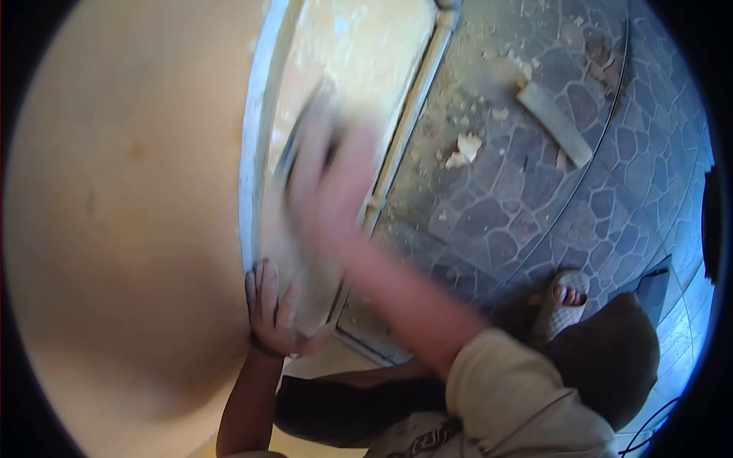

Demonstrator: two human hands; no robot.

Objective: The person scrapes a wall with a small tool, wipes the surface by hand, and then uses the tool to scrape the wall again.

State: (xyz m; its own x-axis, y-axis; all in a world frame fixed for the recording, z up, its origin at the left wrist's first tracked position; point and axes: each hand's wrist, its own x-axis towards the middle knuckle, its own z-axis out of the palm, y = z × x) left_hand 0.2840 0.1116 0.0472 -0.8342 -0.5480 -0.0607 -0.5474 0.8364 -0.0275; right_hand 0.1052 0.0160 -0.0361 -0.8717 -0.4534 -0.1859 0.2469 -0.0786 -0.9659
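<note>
My left hand (276, 309) lies with its fingers stretched along the lower end of a pale ledge, a dark band around the wrist. Dust greys its fingertips. Farther up the same ledge (359, 38), my right hand (332, 179) is smeared by motion. Its fingers seem closed round a flat, dark-edged tool (290, 153), held close against the worn surface. Blur and the fingers hide most of the tool, so its exact kind does not show. A white-blue strip (250, 168) edges the ledge on the wall side.
A smooth beige wall (137, 214) fills the left. Along the ledge's other side runs a thin pipe (412, 107). Flaked chips (464, 150) and a long block (555, 124) lie on stone paving (496, 198), crossed by a black cable (611, 114). My sandalled foot (566, 294) stands there.
</note>
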